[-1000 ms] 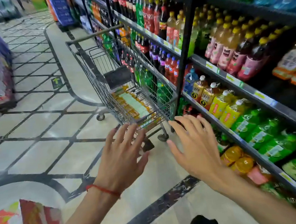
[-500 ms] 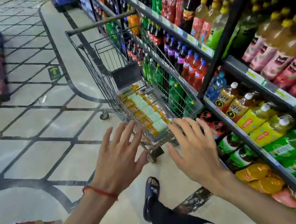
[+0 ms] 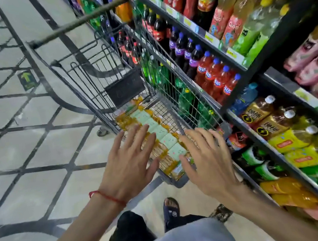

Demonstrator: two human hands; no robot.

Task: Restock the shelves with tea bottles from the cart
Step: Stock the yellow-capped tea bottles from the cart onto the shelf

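Amber tea bottles [image 3: 147,116] with pale green labels lie packed in a row on the bottom of the cart [image 3: 80,86], toward its left wall. Both hands are spread wide with fingers straight, holding nothing. The left hand [image 3: 128,164] and right hand [image 3: 205,158] are apart and hover over the near end of the row. Whether any fingertip touches a bottle cannot be told.

The step looks like the first pick. It would go best by reaching down past the near wire wall and closing each hand round one bottle's body at the near end. The bottles sit tight together, so lifting an end one straight up should avoid dragging its neighbours. The basket is deep, so a lean forward seems needed.

On the right, the shelves [image 3: 191,23] run close along the cart, whose wire wall covers part of the lower rows. Red and purple sodas [image 3: 208,69] stand at mid height, and yellow-labelled bottles [image 3: 290,141] lie lower down. Every row in view looks full, and no gap for tea shows. A dark seat flap [image 3: 125,86] blocks the far end of the basket. A sandalled foot [image 3: 170,207] stands just short of the cart on the tiled floor [image 3: 26,148].
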